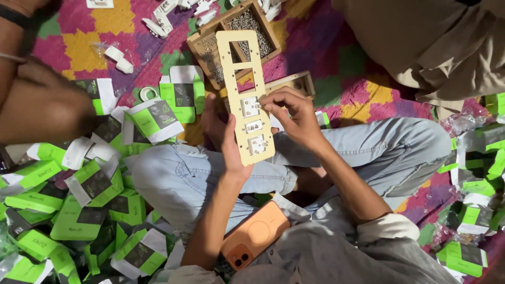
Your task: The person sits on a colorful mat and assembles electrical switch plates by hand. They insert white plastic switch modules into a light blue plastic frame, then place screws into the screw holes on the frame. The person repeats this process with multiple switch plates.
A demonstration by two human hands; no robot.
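- Left hand (230,150) grips the pale plate (246,94) upright above the lap; fingers hidden behind it.
- Right hand (292,113) pinches at the top white fitting (250,106); pinched item too small to tell.
- Wooden box (210,39) partly covered by the plate.
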